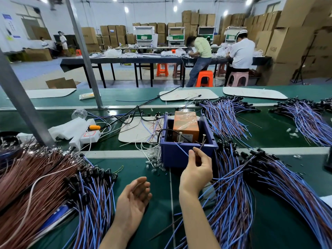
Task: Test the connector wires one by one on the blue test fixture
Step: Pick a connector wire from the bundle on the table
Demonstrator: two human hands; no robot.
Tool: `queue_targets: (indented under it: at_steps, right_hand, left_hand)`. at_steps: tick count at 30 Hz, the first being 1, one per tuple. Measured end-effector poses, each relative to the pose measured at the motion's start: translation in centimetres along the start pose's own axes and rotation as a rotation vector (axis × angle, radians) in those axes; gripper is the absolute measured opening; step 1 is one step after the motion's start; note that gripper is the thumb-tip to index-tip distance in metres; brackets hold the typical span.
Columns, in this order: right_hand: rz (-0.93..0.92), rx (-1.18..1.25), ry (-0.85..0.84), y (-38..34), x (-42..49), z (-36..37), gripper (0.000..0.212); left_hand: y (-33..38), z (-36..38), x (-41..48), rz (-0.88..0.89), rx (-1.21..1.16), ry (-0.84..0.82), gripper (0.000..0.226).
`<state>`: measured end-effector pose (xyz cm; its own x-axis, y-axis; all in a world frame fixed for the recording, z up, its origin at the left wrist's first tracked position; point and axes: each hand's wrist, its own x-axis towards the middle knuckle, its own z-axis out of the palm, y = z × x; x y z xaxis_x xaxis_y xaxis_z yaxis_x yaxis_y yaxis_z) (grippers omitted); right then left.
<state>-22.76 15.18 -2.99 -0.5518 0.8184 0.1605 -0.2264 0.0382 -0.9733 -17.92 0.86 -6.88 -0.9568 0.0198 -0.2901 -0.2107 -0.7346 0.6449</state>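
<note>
While R hand pinches 1 thin blue-brown wire at blue plastic fixture box, L hand, 7 o'clock, lies slack, empty; test underway, next needs steady lead contact.

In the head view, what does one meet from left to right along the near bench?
Brown wires, blue wires with black connectors, left hand, right hand pinching a connector wire, large blue wire pile.

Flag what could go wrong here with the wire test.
1. The right hand pinches one wire at the fixture's front rim. Its thin leads could slip off or miss the screws, giving a false reading.
2. The left pile and right pile crowd the fixture, so tested and untested wires may get mixed.
</note>
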Motion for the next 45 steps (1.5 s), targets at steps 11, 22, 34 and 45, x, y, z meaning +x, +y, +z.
queue_targets:
  at_steps: [11, 22, 34, 45]
  right_hand:
    - [-0.014, -0.001, -0.044, 0.0, -0.4, -0.3, 0.008]
    - [-0.027, 0.010, -0.093, 0.3, -0.5, -0.4, 0.010]
    - [-0.015, 0.056, -0.168, 0.1, 0.0, -0.9, 0.022]
    - [0.010, 0.032, -0.219, -0.4, 0.0, -1.6, 0.025]
  left_hand:
    - [0.0, -0.1, -0.1, -0.007, -0.005, 0.000, 0.028]
    - [-2.2, 8.0, 2.0, 0.041, 0.599, -0.047, 0.023]
    - [-1.8, 12.6, 3.8, 0.021, 0.537, -0.034, 0.021]
    - [-1.4, 12.7, 3.9, 0.020, 0.565, -0.092, 0.022]
